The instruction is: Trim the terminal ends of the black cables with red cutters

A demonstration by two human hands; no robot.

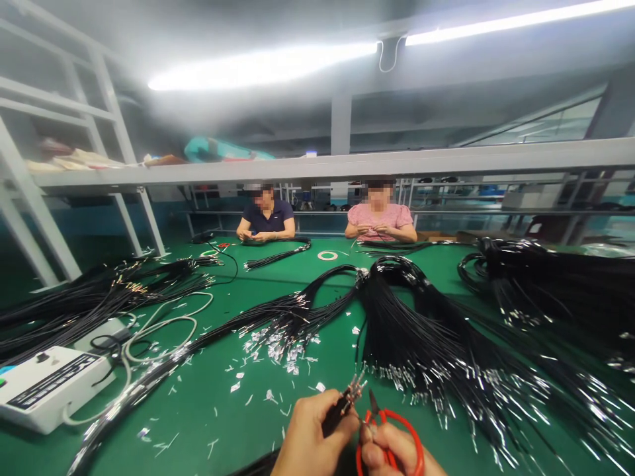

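My left hand (312, 430) is closed around a bundle of black cables (335, 415), whose stripped, coppery ends stick out past the fingers. Right beside it, my right hand (389, 449) grips red-handled scissors (415, 436), with the dark blades pointing up near the cable ends. I cannot tell whether the blades touch a wire. More of the black cables run down out of view below my left hand. Beyond my hands, a large fan of black cables (397, 324) lies on the green table (223, 396), its pale ends facing me.
White scraps (278, 344) litter the table. At left stand a white control box (54, 387) with a pale cord and more cable bundles (133, 284). A tape roll (327, 256) lies farther back. Two people (268, 218) sit opposite, under a white overhead shelf (317, 166). Cables pile up at right (555, 284).
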